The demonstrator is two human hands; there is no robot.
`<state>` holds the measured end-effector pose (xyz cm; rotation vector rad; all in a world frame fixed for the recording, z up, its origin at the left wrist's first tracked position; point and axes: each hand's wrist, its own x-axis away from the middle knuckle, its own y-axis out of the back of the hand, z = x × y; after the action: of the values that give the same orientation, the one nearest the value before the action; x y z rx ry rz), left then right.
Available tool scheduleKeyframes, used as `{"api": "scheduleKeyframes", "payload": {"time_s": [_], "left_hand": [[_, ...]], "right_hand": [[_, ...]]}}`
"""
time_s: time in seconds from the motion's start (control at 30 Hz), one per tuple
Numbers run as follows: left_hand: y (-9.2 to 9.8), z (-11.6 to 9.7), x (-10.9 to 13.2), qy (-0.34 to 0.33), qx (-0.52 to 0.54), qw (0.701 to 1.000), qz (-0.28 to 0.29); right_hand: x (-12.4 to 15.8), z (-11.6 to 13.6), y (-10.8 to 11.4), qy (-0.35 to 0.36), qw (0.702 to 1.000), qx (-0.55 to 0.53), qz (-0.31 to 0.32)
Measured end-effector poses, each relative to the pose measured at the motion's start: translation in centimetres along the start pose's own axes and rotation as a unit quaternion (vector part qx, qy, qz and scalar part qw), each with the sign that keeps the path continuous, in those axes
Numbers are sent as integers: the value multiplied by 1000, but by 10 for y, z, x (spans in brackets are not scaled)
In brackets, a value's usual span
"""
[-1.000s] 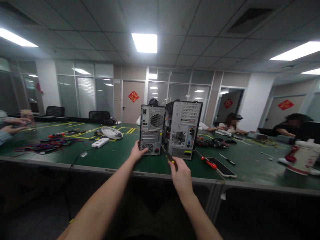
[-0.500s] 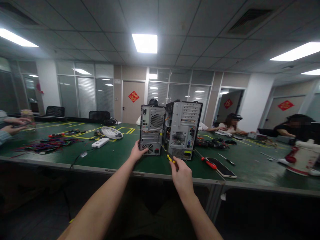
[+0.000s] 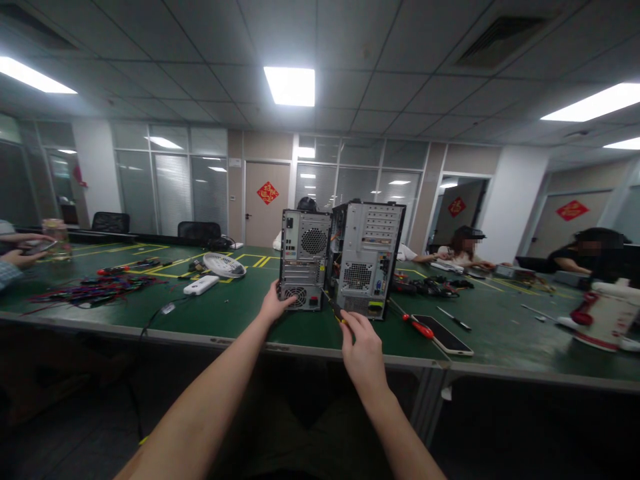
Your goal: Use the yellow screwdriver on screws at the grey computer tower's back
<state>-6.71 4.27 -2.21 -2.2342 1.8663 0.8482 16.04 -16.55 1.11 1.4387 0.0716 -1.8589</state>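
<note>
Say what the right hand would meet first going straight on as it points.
Probably the smaller computer tower: the screwdriver in the right hand points toward its lower right edge, though depth is unclear.

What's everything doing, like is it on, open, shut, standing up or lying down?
Smaller computer case: standing upright
Larger computer case: standing upright
Left hand: touching the smaller computer case's lower corner
Right hand: closed on the yellow-and-black screwdriver
Yellow-and-black screwdriver: held, pointing away from the person
Phone: lying flat, screen dark
Red screwdriver: lying beside the phone
Middle ceiling light: on
Middle door: shut
</note>
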Motion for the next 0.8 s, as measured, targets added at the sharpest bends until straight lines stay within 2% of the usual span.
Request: {"api": "scheduleKeyframes", "payload": {"time_s": [0.17,0.27,0.47,0.67,0.8], "left_hand": [[1,-2,1,-6,-1,1000,-2],[1,-1,1,-2,0,1000,-1],[1,-1,0,-7,-4,1000,1],[1,-2,0,-8,-10,1000,1],[1,-2,0,-4,-2,1000,3]], "right_hand": [[1,0,1,-54,999,0,1],[1,0,2,-79,997,-5,22],[0,6,6,-29,999,29,14],[2,4,4,-77,996,22,33],[1,4,4,-46,998,26,26]]}}
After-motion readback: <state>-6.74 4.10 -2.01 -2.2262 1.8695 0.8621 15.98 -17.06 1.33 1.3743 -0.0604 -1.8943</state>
